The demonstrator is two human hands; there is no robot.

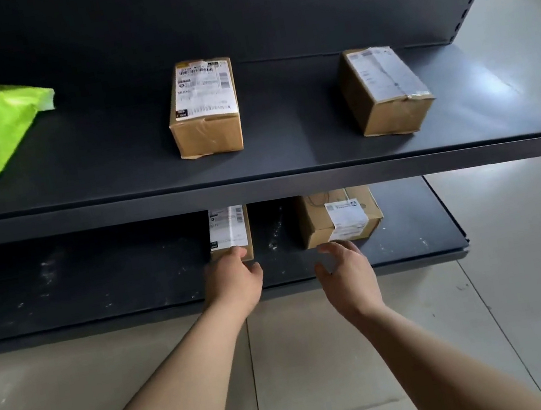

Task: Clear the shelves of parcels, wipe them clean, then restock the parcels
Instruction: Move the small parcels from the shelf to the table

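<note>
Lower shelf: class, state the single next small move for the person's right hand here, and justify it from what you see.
Probably close the right hand on the wider box: its fingers are spread just short of the box's near end, while the left hand touches the narrow box, and the dusty lower shelf needs clearing.

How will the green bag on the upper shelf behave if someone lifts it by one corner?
The green bag is probably floppy: its plastic skin is creased and puffed, so it would likely sag. Its glossy surface may slip in the fingers. It lies flat on the upper shelf, so rolling seems unlikely.
</note>
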